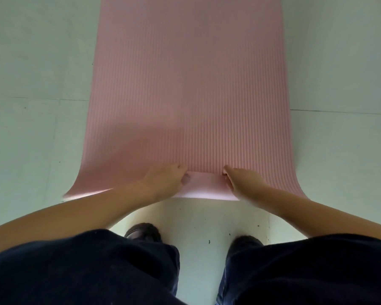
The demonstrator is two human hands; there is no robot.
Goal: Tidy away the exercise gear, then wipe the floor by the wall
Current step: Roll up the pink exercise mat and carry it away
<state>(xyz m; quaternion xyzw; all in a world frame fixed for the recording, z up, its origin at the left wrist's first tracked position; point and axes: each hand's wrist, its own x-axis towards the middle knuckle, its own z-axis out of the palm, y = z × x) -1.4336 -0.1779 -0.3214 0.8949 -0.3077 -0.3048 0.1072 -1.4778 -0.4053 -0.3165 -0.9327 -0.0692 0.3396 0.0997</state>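
A pink ribbed exercise mat lies flat on the pale floor and stretches away from me to the top of the view. Its near edge is lifted and curled over, showing the smooth paler underside between my hands. My left hand grips that edge left of centre, fingers tucked under the fold. My right hand grips it right of centre the same way. The mat's near corners curve up off the floor on both sides.
Pale tiled floor surrounds the mat, with thin grout lines and small dark specks. My dark trousers and two dark shoes fill the bottom of the view, just short of the mat's edge.
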